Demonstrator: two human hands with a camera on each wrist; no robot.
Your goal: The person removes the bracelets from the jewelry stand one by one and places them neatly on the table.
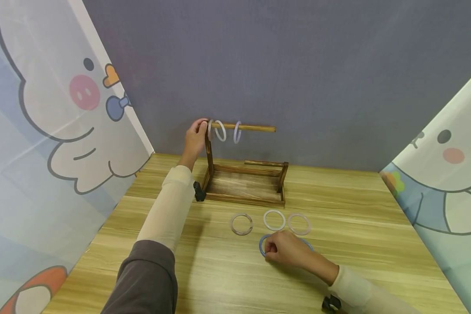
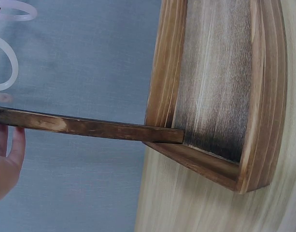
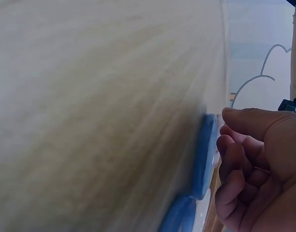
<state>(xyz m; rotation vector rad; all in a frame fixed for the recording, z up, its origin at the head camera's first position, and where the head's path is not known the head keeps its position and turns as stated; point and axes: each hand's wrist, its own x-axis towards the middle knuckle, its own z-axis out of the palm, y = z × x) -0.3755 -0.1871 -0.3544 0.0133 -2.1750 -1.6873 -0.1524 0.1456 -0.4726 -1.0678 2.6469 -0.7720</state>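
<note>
Wood-grain tabletop (image 1: 369,218): beside curled right hand (image 1: 285,248) (grip unclear), a blue ring (image 3: 204,159), likely light and stiff, is best rim-pinched; brown wooden rack (image 1: 239,199) clasped by left hand (image 1: 195,138).

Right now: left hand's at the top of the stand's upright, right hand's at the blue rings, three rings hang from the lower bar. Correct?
Wrong bar: the three rings hang from the upper bar, as the head view shows. The rest stands: left hand at the top of the upright, right hand at the blue rings.
</note>
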